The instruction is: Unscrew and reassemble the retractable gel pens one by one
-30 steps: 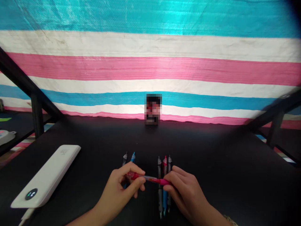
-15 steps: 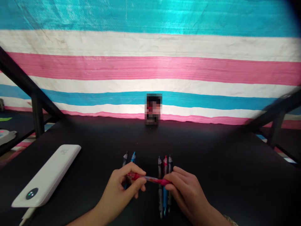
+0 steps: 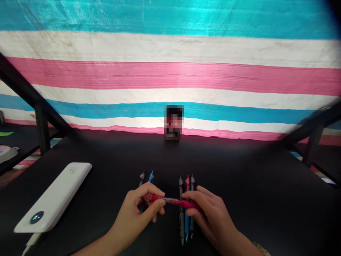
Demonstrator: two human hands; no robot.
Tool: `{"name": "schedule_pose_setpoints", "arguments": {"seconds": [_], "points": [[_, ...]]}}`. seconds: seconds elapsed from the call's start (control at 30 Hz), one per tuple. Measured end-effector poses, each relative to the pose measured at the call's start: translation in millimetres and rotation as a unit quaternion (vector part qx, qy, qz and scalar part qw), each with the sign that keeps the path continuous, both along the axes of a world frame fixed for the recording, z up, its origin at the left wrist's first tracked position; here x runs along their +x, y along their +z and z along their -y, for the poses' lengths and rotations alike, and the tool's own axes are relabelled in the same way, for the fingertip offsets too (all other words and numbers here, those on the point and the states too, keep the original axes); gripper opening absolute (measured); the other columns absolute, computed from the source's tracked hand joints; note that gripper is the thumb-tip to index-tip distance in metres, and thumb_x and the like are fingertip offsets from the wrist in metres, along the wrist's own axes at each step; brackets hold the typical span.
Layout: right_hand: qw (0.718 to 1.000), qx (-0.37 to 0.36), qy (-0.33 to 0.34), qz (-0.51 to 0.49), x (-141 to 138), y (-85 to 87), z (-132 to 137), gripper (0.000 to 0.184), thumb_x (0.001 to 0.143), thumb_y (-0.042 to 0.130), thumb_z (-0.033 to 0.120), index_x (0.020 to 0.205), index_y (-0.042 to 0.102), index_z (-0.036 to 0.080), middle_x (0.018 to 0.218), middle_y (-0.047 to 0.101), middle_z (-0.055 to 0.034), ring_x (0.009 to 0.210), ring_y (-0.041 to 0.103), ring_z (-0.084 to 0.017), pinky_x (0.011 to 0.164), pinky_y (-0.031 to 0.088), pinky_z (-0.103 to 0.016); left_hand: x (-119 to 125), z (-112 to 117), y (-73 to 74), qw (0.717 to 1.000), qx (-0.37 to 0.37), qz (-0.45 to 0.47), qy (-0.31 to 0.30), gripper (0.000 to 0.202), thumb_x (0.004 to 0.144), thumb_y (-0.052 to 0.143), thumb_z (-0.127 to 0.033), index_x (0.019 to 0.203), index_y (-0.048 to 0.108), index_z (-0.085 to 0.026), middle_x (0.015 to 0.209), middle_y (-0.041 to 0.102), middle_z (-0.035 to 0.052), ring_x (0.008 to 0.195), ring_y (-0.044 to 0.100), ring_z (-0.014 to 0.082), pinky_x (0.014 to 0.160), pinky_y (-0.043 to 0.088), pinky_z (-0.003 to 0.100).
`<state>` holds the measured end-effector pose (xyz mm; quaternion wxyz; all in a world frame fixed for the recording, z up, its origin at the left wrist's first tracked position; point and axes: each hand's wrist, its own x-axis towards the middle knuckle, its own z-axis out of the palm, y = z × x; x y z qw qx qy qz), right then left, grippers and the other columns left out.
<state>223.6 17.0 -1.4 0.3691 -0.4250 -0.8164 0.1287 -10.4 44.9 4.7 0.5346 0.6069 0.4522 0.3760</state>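
Both my hands hold one red pen (image 3: 170, 201) crosswise above the black table (image 3: 239, 185). My left hand (image 3: 138, 213) pinches its clear left end between thumb and fingers. My right hand (image 3: 210, 217) grips the pink right end. Under the pen, three pens (image 3: 186, 213) lie side by side, pointing away from me: black, red-and-blue, black. Two more pens (image 3: 146, 176), one black and one blue, lie partly hidden beneath my left hand.
A white power bank (image 3: 54, 197) with a lit indicator lies at the left, a cable leaving its near end. A small blurred object (image 3: 174, 122) stands at the table's far edge against a striped tarp. Black frame bars slant at both sides.
The red pen has shifted slightly rightward between my hands. Both hands keep their grip, and the view has tilted a little.
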Motion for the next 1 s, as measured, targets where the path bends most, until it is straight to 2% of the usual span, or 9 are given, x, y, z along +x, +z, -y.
{"name": "schedule_pose_setpoints", "arguments": {"seconds": [0.07, 0.13, 0.2, 0.47, 0.53, 0.63, 0.73, 0.8, 1.0], "points": [[1.0, -0.009, -0.01, -0.014, -1.5, -3.6, 0.6, 0.022, 0.107, 0.047, 0.037, 0.114, 0.056, 0.019, 0.082, 0.065, -0.0043, 0.061, 0.061, -0.016, 0.056, 0.05, -0.026, -1.0, 0.3, -1.9, 1.0, -0.003, 0.009, -0.001, 0.01, 0.089, 0.069, -0.028, 0.088, 0.069, -0.018, 0.061, 0.074, 0.0005, 0.045, 0.06, 0.0101, 0.047, 0.047, 0.018], [0.999, -0.007, -0.016, -0.027, -2.8, -7.0, 1.0, 0.011, 0.106, 0.046, 0.028, 0.103, 0.053, 0.021, 0.075, 0.06, -0.0005, 0.054, 0.056, -0.014, 0.051, 0.047, -0.023, -1.5, 0.5, -3.2, 1.0, -0.004, 0.02, 0.001, 0.011, 0.089, 0.069, -0.029, 0.088, 0.069, -0.018, 0.062, 0.074, 0.0005, 0.045, 0.06, 0.0098, 0.047, 0.047, 0.018], [0.999, 0.007, -0.016, -0.031, -3.2, -8.0, 1.0, 0.015, 0.106, 0.044, 0.023, 0.093, 0.051, 0.022, 0.069, 0.055, 0.0016, 0.052, 0.053, -0.013, 0.049, 0.043, -0.022, -1.3, 0.7, -3.5, 1.0, -0.004, 0.024, 0.0, 0.011, 0.089, 0.069, -0.029, 0.088, 0.069, -0.018, 0.061, 0.074, 0.0006, 0.045, 0.06, 0.0096, 0.047, 0.047, 0.018], [1.0, 0.018, 0.002, -0.011, -5.9, -0.9, 1.5, 0.038, 0.111, 0.033, 0.03, 0.083, 0.057, 0.02, 0.065, 0.058, -0.0025, 0.058, 0.051, -0.018, 0.052, 0.039, -0.028, 5.1, 4.4, 4.9, 1.0, 0.015, 0.016, 0.005, 0.008, 0.084, 0.072, -0.026, 0.082, 0.07, -0.018, 0.058, 0.073, 0.0005, 0.041, 0.06, 0.01, 0.046, 0.048, 0.018], [1.0, 0.02, 0.006, -0.023, -8.0, -4.0, 2.9, 0.038, 0.111, 0.031, 0.035, 0.091, 0.06, 0.019, 0.068, 0.062, -0.0036, 0.059, 0.054, -0.018, 0.054, 0.042, -0.029, 5.6, 5.0, 6.2, 1.0, 0.014, 0.018, 0.008, 0.009, 0.083, 0.072, -0.026, 0.081, 0.07, -0.018, 0.057, 0.073, 0.0005, 0.041, 0.06, 0.01, 0.046, 0.048, 0.018], [0.999, 0.013, -0.01, -0.043, -10.6, -10.1, 4.4, 0.03, 0.108, 0.043, 0.044, 0.109, 0.057, 0.018, 0.076, 0.064, -0.0041, 0.059, 0.058, -0.017, 0.053, 0.048, -0.027, 5.4, 4.8, 5.3, 1.0, -0.009, 0.028, 0.007, 0.011, 0.083, 0.073, -0.028, 0.082, 0.07, -0.017, 0.058, 0.073, 0.0014, 0.041, 0.06, 0.0098, 0.045, 0.047, 0.018], [0.998, 0.025, -0.026, -0.049, -11.3, -11.9, 3.7, 0.018, 0.108, 0.044, 0.033, 0.096, 0.053, 0.022, 0.069, 0.057, 0.0006, 0.051, 0.054, -0.014, 0.046, 0.043, -0.023, 5.1, 5.1, 1.7, 0.999, -0.027, 0.035, 0.001, 0.013, 0.083, 0.074, -0.029, 0.083, 0.07, -0.017, 0.059, 0.074, 0.0024, 0.041, 0.06, 0.0096, 0.044, 0.046, 0.017], [0.997, 0.052, -0.015, -0.046, -11.0, -9.0, 2.8, 0.02, 0.109, 0.041, 0.027, 0.092, 0.051, 0.022, 0.066, 0.055, 0.0015, 0.051, 0.053, -0.014, 0.046, 0.042, -0.023, 5.0, 6.1, -1.6, 0.999, -0.028, 0.04, 0.0, 0.014, 0.084, 0.074, -0.03, 0.083, 0.071, -0.017, 0.059, 0.074, 0.0025, 0.041, 0.059, 0.0095, 0.044, 0.046, 0.017], [0.999, 0.044, 0.007, -0.011, -9.5, 1.9, 3.8, 0.037, 0.111, 0.034, 0.037, 0.086, 0.056, 0.021, 0.064, 0.059, -0.0016, 0.055, 0.053, -0.017, 0.05, 0.041, -0.027, 4.7, 9.5, -10.0, 0.999, -0.002, 0.045, 0.005, 0.016, 0.085, 0.074, -0.033, 0.084, 0.071, -0.018, 0.058, 0.073, 0.0013, 0.041, 0.059, 0.0099, 0.044, 0.047, 0.018]]}}
